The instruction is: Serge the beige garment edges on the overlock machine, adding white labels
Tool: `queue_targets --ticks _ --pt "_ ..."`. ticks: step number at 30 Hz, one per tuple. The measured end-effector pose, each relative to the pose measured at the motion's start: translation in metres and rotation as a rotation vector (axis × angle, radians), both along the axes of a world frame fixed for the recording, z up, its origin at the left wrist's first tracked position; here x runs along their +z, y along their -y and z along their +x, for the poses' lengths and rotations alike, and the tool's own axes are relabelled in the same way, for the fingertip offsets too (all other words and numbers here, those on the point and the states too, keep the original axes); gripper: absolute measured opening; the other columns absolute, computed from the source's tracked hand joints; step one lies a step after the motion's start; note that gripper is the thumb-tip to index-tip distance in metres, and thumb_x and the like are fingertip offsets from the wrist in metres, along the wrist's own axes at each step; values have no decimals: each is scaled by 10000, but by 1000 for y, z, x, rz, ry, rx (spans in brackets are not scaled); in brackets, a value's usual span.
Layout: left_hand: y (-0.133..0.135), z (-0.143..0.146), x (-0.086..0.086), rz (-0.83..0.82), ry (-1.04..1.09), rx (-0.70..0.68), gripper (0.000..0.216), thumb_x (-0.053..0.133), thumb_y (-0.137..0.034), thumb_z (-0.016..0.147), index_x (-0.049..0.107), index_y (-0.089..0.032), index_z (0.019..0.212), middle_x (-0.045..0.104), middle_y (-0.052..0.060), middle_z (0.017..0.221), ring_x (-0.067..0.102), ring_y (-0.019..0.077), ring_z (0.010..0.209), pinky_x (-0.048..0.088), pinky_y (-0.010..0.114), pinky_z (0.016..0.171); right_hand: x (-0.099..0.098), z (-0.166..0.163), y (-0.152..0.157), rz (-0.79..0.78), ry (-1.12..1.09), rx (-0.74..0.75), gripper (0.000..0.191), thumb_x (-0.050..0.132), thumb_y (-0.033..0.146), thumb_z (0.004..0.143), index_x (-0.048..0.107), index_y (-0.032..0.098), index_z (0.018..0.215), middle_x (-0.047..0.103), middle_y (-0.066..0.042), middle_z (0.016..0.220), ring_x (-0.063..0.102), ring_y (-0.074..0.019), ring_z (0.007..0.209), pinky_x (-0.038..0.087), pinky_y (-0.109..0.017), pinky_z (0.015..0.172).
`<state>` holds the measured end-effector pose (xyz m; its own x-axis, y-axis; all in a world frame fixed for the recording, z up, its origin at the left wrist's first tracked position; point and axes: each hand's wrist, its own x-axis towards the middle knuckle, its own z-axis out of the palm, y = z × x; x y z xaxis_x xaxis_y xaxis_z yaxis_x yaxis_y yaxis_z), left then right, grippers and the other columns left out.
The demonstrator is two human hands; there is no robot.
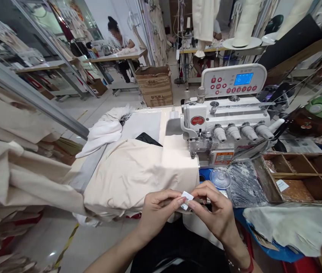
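Between my two hands is a small white label [187, 198] with dark print on it. My left hand [161, 206] pinches its left side between thumb and fingers. On its right side the thumb and fingers of my right hand [216, 208] close on it too. Just beyond my hands a large cream fabric piece [138, 170] spreads over the table, its right part reaching the front of a white overlock sewing machine [226, 121]. The label is held in the air, near the fabric's front edge.
Right of the machine stands a wooden compartment box [300, 178] with a white label inside. A clear round dish [220, 178] sits before the machine. White cloth [291, 227] lies at lower right. Cream garments hang at left; a cardboard box [155, 85] and a co-worker [121, 41] are behind.
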<state>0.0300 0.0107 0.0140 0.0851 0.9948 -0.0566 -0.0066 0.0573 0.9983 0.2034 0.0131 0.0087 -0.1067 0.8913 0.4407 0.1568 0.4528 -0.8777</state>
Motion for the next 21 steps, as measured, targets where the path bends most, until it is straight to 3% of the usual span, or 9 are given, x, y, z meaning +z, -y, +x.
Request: queue_targets --ticks 5,9,12,16,18,21 --pt "-2 -1 -12 -84 60 -9 289 846 -459 739 805 -173 731 770 51 683 722 159 594 604 195 586 -6 1 -1 63 16 -20 152 665 119 928 691 212 811 639 7 703 558 -157 647 435 -287 584" --pt "-8 0 -17 -109 26 11 341 850 -475 731 747 -150 732 724 40 638 664 132 561 556 191 551 -11 -7 3 36 -15 -124 167 654 104 927 678 215 805 628 8 717 569 -153 668 441 -274 590" --pt "-19 2 -2 81 -124 12 279 748 -414 844 705 -161 734 681 17 638 583 102 525 473 185 505 -11 -13 -1 66 -42 -227 174 640 94 933 677 217 815 615 13 719 560 -144 657 437 -262 579" --pt "-53 1 30 438 -474 -57 170 641 -268 914 694 -188 773 671 20 741 592 131 685 470 230 648 -4 -13 -22 124 28 -310 180 644 91 925 682 204 790 626 8 713 560 -136 610 439 -255 541" --pt "-76 0 39 432 -526 -117 152 645 -259 902 692 -196 772 685 20 760 618 148 740 469 243 683 -4 -10 -34 139 30 -348 182 644 91 926 683 201 785 623 11 720 563 -125 598 440 -240 522" --pt "-106 1 41 270 -519 -173 86 683 -248 844 707 -200 777 702 1 746 612 136 684 438 236 627 -11 -4 -42 158 13 -425 146 661 83 918 675 208 845 612 24 744 553 -113 602 451 -224 534"
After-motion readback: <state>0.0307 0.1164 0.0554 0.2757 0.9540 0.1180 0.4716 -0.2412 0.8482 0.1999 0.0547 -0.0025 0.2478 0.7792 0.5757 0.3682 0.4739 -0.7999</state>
